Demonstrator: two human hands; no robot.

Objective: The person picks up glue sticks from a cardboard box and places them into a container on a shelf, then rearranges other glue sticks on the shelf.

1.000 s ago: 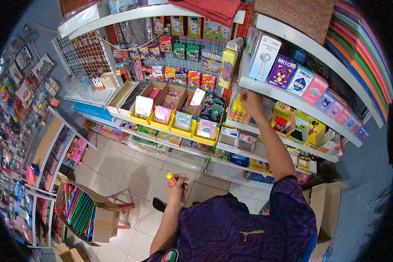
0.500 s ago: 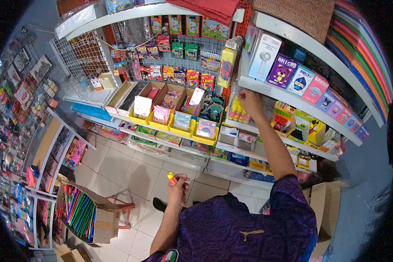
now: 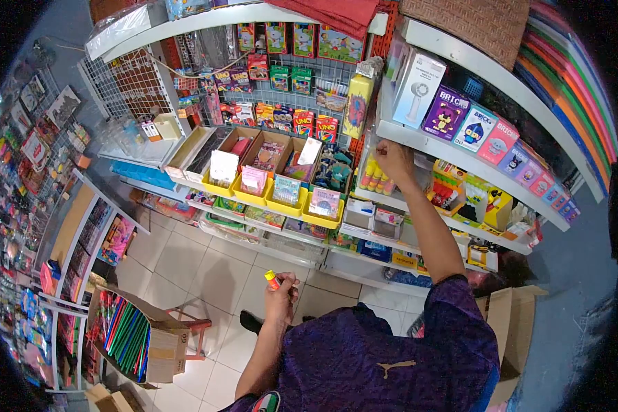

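My left hand (image 3: 281, 296) is closed around a small glue stick (image 3: 272, 279) with a yellow cap and a red-orange body, held over the tiled floor. My right hand (image 3: 395, 163) reaches into the shelf under the row of brick toy boxes. Just below and beside its fingers stand several yellow-capped glue sticks (image 3: 375, 180). Its fingers are bent at the top of that group, and whether they grip anything is too small to make out.
Yellow baskets (image 3: 286, 200) line the middle shelf. Boxed brick toys (image 3: 445, 112) stand on the upper right shelf. At the lower left, a carton (image 3: 168, 355) holds long coloured sticks beside a red stool (image 3: 198, 330). Another carton (image 3: 518, 323) is behind me at right.
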